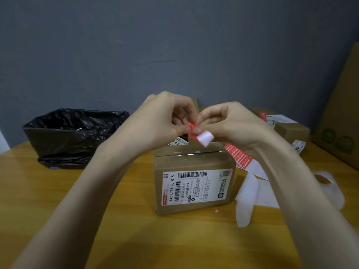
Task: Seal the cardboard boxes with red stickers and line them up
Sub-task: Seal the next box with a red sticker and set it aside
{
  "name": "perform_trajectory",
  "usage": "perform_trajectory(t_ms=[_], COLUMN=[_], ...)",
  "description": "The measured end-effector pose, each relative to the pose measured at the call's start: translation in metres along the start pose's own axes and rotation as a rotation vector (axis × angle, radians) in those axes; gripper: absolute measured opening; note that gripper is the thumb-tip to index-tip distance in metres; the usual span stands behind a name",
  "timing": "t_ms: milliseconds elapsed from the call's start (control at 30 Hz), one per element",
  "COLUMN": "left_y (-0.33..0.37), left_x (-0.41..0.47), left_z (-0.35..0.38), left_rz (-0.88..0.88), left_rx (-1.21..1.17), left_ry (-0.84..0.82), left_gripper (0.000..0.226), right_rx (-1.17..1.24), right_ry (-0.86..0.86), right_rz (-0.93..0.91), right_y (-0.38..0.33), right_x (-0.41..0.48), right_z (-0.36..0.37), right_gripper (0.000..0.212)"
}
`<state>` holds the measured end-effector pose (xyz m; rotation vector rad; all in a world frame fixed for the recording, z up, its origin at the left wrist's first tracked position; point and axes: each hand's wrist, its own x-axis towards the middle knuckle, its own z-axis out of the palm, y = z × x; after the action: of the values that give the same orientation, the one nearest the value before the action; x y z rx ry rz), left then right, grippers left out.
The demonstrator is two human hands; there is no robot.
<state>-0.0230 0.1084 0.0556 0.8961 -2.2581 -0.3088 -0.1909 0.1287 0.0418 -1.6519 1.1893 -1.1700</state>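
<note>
The left hand [161, 121] and right hand [229, 125] pinch one red sticker [191, 126], its white backing [206, 138] curling away; peel slowly, I'd say, fingers only on a corner. The cardboard box [194, 183] sits just below, middle of the desk [116, 220], seam awaiting it

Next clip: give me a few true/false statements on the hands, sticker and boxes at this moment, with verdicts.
1. The left hand and right hand both pinch the red sticker. True.
2. The nearest cardboard box carries no label. False: a shipping label covers its front.
3. A black bag sits on the left of the table. True.
4. White backing paper lies left of that box. False: it lies to its right.
</note>
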Motion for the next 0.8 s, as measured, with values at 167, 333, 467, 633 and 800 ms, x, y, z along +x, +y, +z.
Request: perform_trajectory(t_ms=[167,333,467,633,800], left_y=[-0.001,0.001,0.001,0.003,-0.002], left_x=[0.002,0.003,0.006,0.009,0.007], left_z=[0.002,0.007,0.011,0.029,0.037], left_rz=[-0.032,-0.114,-0.17,-0.359,-0.375], left_rx=[-0.063,-0.199,-0.068,-0.467,-0.687], left_ry=[0.071,0.221,0.309,0.083,0.079], left_gripper=[0.029,0.034,0.04,0.034,0.016], right_rx=[-0.048,0.044,0.136,0.458,0.644], right_ry=[0.041,0.159,0.229,0.209,0.154], right_rz=[-0.004,-0.001,-0.013,0.0,0.037], right_y=[-0.002,-0.002,-0.001,0.0,-0.001], right_x=[0.0,0.003,0.003,0.004,0.008], right_z=[-0.002,-0.005,-0.007,0.0,0.006], right_gripper=[0.017,0.01,0.01,0.015,0.009])
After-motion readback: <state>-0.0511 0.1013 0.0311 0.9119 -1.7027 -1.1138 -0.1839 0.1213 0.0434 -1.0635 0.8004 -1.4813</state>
